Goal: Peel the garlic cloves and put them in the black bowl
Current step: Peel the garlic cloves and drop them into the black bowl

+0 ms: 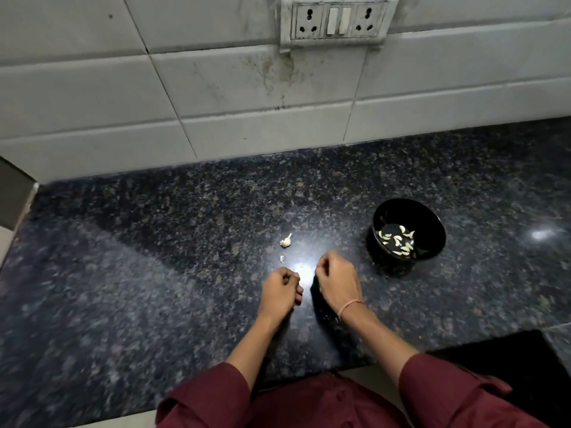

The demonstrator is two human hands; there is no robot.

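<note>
The black bowl (432, 225) stands on the dark granite counter at the right and holds several peeled garlic cloves (398, 240). A small piece of garlic bulb (286, 240) lies on the counter beyond my hands, with a tiny white bit (281, 258) just in front of it. My left hand (281, 290) and my right hand (336, 281) hover close together over the counter, both with fingers curled. Whether either holds a clove is hidden by the fingers and the glare between them.
The speckled granite counter (154, 257) runs wide to the left and right. A white tiled wall with a socket panel (338, 20) rises behind. A black surface (506, 359) lies at the front right. The counter's front edge is near my body.
</note>
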